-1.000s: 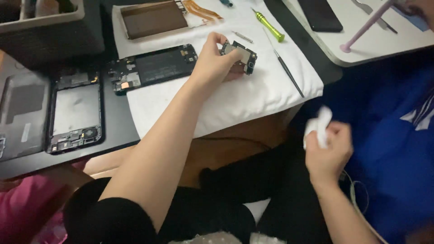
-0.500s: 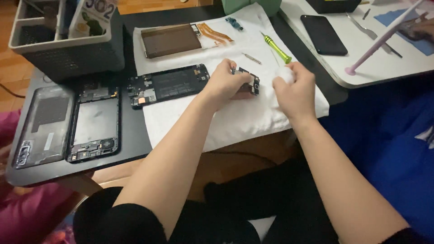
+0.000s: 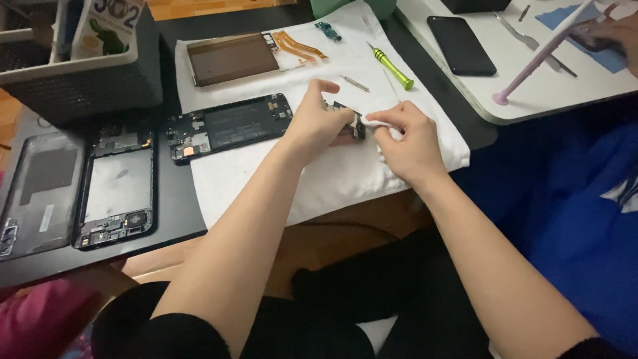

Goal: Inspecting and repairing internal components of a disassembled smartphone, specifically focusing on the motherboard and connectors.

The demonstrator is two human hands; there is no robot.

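Cleaning step, I judge: left hand (image 3: 318, 119) pinches small dark circuit board (image 3: 351, 121) on white cloth (image 3: 332, 176); right hand (image 3: 407, 136) grips white wipe (image 3: 380, 124) against it. Next needs light strokes.

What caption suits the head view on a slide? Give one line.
Left hand steadies a small circuit board on a white cloth while the right hand presses a white wipe against it.

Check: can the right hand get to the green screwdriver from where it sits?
Probably yes. The right hand rests just below the green screwdriver, with only bare white cloth between, though its fingers pinch a small white wipe.
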